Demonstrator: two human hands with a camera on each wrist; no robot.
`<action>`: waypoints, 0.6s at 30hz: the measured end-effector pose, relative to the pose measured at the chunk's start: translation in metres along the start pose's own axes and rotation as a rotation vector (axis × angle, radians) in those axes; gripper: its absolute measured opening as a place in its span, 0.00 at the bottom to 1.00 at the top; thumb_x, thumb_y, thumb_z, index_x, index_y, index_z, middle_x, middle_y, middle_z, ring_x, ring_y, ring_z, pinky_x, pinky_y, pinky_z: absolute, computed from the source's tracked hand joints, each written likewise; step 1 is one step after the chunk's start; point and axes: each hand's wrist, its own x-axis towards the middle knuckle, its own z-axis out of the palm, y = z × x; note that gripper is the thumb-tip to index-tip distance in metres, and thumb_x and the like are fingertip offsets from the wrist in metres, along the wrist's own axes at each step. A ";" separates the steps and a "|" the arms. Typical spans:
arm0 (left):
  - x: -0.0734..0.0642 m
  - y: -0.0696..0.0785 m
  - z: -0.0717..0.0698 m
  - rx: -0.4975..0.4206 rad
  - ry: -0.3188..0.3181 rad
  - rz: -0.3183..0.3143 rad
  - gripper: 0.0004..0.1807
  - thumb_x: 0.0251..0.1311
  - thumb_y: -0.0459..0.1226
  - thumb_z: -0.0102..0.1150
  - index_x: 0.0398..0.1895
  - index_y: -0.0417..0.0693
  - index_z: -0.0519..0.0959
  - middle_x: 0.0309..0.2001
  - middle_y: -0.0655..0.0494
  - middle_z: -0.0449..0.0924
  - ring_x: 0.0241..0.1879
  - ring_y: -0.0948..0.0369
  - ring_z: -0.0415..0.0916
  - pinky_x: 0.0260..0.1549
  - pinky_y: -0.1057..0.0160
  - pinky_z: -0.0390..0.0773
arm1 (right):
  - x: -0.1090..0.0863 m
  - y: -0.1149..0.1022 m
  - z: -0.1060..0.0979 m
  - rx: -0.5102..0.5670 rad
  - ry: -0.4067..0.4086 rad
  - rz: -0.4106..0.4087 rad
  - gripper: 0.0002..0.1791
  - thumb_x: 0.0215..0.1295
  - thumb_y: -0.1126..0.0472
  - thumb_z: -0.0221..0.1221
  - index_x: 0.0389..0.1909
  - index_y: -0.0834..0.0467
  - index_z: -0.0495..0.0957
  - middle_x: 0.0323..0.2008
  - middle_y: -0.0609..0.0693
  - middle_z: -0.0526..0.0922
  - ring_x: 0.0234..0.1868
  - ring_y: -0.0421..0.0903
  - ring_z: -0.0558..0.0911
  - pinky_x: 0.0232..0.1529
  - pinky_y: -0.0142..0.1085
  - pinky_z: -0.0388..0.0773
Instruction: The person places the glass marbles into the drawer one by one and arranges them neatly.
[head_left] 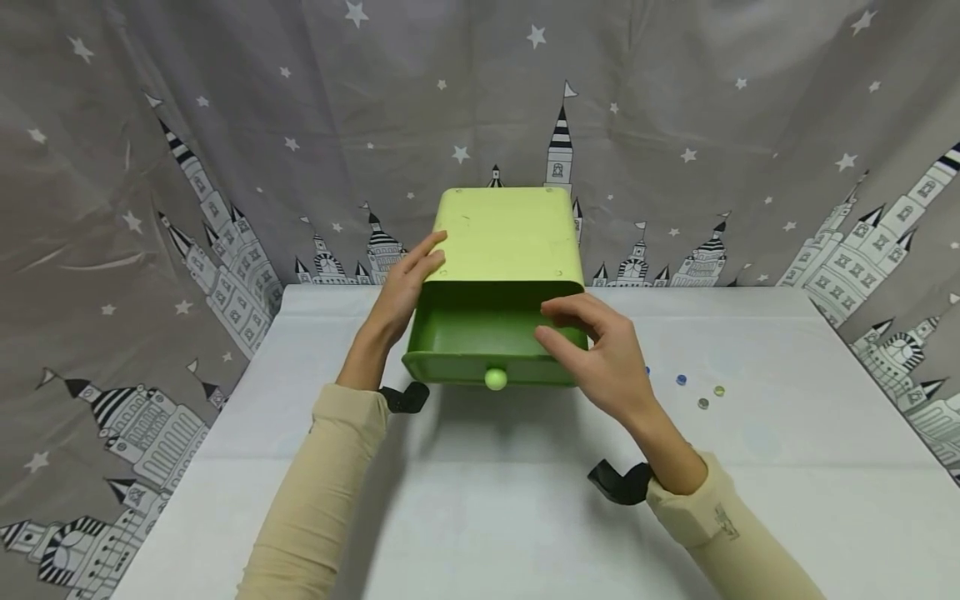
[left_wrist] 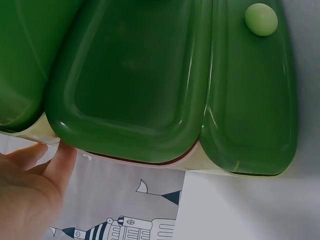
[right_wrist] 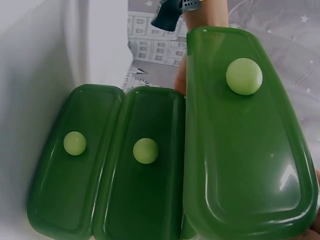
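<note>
A light green drawer cabinet [head_left: 510, 233] stands on the table with its top drawer [head_left: 450, 368] pulled out. The drawer's inside looks bare where it can be seen; my right hand hides its right part. My left hand [head_left: 401, 292] rests against the cabinet's left side, fingers extended along the top edge. Over the drawer's right front corner hovers my right hand [head_left: 607, 358], thumb and fingers bent and spread apart, with nothing visible between them. The right wrist view shows the pulled-out drawer's round knob [right_wrist: 244, 76] and two closed drawers [right_wrist: 75, 190] below it.
Several small round pieces, among them a blue one [head_left: 681, 380], a grey one [head_left: 702, 403] and a yellow-green one [head_left: 719, 390], lie right of the cabinet on the white table [head_left: 480, 517]. A grey curtain with castles [head_left: 337, 125] hangs behind.
</note>
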 end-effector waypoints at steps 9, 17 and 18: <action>0.010 -0.015 -0.002 -0.026 -0.004 0.012 0.33 0.71 0.41 0.50 0.77 0.47 0.58 0.78 0.51 0.48 0.76 0.55 0.41 0.71 0.53 0.45 | -0.006 0.002 -0.009 0.017 0.010 -0.036 0.13 0.57 0.75 0.65 0.45 0.71 0.81 0.42 0.62 0.82 0.46 0.58 0.79 0.52 0.33 0.75; 0.017 -0.032 -0.005 -0.017 -0.011 0.017 0.32 0.71 0.46 0.52 0.77 0.59 0.59 0.77 0.62 0.49 0.76 0.61 0.38 0.71 0.54 0.44 | -0.011 0.003 -0.013 0.010 0.015 -0.020 0.14 0.57 0.76 0.65 0.45 0.72 0.81 0.44 0.58 0.82 0.47 0.54 0.79 0.54 0.32 0.75; 0.017 -0.033 -0.005 -0.019 -0.011 0.018 0.32 0.71 0.46 0.52 0.77 0.59 0.59 0.77 0.62 0.49 0.76 0.61 0.38 0.71 0.54 0.44 | -0.012 0.003 -0.014 0.012 0.015 -0.020 0.14 0.57 0.76 0.65 0.45 0.72 0.81 0.44 0.58 0.82 0.47 0.54 0.79 0.54 0.32 0.75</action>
